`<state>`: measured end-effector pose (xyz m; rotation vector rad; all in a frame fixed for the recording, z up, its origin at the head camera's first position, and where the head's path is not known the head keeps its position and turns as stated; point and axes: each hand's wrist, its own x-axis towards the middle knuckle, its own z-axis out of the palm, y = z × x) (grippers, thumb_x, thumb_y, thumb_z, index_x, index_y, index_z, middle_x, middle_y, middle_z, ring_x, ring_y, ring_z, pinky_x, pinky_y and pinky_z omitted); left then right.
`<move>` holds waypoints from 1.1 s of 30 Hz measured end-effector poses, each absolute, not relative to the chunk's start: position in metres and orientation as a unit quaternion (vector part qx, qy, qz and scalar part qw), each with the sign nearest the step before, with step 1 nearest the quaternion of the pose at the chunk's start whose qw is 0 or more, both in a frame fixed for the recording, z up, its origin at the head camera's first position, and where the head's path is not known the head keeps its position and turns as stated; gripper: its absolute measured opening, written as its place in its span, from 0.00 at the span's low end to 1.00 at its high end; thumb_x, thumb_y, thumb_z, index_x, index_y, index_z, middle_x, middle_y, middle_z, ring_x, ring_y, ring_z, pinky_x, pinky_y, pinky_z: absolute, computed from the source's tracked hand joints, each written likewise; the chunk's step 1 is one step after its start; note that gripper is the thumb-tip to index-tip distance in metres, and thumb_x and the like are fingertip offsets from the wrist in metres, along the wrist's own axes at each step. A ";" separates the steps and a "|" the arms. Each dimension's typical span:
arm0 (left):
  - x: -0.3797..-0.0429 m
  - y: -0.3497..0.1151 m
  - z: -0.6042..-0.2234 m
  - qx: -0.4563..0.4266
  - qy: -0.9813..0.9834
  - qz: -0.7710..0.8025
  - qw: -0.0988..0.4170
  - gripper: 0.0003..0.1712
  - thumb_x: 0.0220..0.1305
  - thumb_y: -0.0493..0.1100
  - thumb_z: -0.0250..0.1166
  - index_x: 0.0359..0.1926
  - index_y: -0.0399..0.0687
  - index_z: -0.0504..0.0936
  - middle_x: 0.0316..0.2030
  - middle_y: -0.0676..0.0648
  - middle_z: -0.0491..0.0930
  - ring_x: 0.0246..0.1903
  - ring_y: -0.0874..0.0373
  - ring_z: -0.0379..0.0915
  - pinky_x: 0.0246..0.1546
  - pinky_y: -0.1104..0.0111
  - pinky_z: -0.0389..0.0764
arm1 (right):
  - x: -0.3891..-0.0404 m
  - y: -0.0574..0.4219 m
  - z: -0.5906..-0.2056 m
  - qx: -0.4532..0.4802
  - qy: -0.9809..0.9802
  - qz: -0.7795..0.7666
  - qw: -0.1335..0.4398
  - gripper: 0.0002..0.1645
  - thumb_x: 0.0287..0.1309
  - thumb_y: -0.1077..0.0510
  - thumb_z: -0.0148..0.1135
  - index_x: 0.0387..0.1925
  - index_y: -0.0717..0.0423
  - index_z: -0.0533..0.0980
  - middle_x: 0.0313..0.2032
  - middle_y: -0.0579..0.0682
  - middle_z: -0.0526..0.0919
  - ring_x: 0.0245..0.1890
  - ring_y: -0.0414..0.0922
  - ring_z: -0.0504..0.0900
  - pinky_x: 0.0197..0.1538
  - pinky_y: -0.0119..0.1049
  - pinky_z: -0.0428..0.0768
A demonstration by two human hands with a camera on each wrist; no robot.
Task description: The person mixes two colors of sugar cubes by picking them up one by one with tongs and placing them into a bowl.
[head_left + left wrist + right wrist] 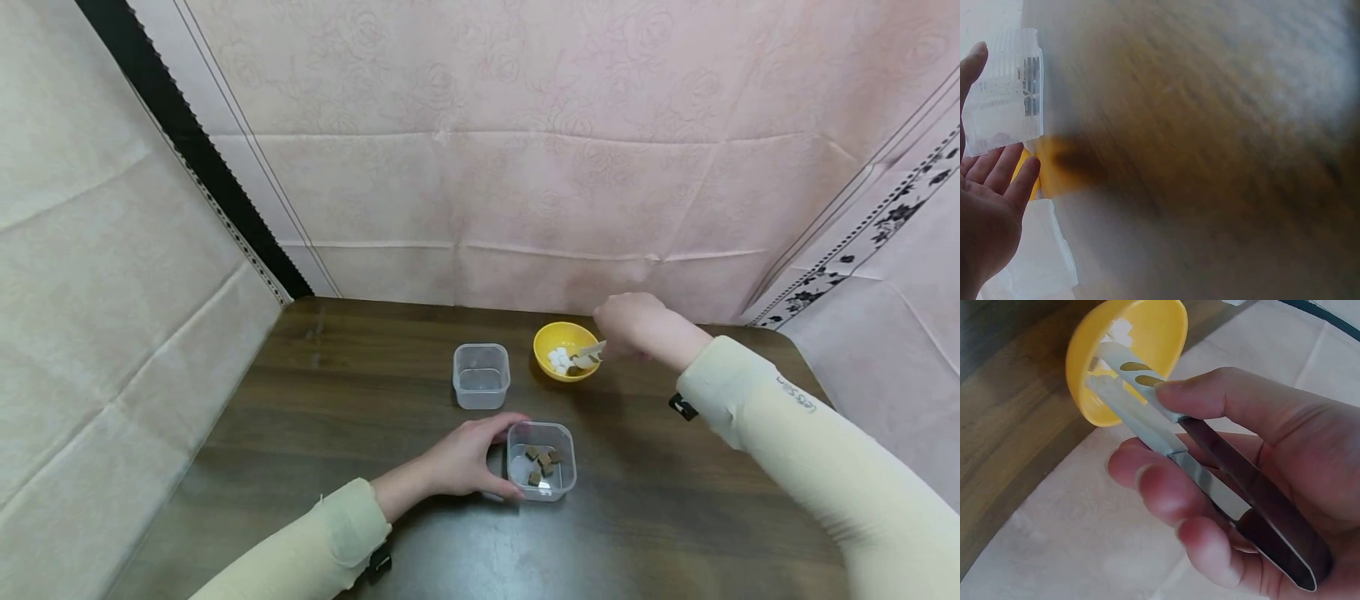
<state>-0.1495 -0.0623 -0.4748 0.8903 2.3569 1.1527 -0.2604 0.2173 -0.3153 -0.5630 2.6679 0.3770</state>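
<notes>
In the head view, my left hand [471, 458] spans the near side of a clear plastic container [557, 492], thumb at one corner and fingers at another. Several small brown cubes [544, 462] lie inside it. My right hand [636, 327] is at the yellow bowl [564, 335] at the back. As the right wrist view shows, it pinches tongs [1172, 453] with pale slotted tips and metal arms, thumb on one arm and fingers under the other. The tips reach into the bowl, right beside white cubes [558, 359]. Part of the bowl's contents is hidden behind the tongs.
A second clear container [481, 377] stands left of the bowl, behind my left hand. The dark wooden table [360, 392] ends at a pale patterned cloth [480, 200] at the back, with more cloth at the left and right.
</notes>
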 end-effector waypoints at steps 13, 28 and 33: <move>-0.149 -0.062 -0.474 0.313 0.841 0.402 0.180 0.55 0.52 0.54 0.87 0.77 0.60 0.69 0.69 0.53 0.78 0.67 0.59 0.75 0.72 0.60 0.74 | -0.250 0.245 -0.290 -0.235 0.950 0.030 0.203 0.20 0.62 0.51 0.66 0.15 0.51 0.78 0.10 0.43 0.78 0.09 0.40 0.76 0.15 0.29 0.72; -0.149 -0.062 -0.471 0.311 0.841 0.403 0.183 0.54 0.53 0.55 0.86 0.77 0.62 0.69 0.69 0.56 0.77 0.67 0.60 0.75 0.71 0.61 0.75 | -0.211 0.243 -0.277 -0.259 0.933 -0.075 0.239 0.08 0.64 0.52 0.70 0.30 0.50 0.86 0.16 0.44 0.80 0.13 0.39 0.80 0.19 0.33 0.81; -0.148 -0.062 -0.472 0.310 0.842 0.404 0.181 0.54 0.52 0.54 0.87 0.77 0.62 0.69 0.68 0.57 0.77 0.67 0.61 0.75 0.71 0.61 0.75 | -0.196 0.232 -0.275 -0.286 0.925 -0.085 0.236 0.06 0.63 0.53 0.71 0.31 0.49 0.87 0.19 0.41 0.79 0.13 0.39 0.79 0.19 0.32 0.80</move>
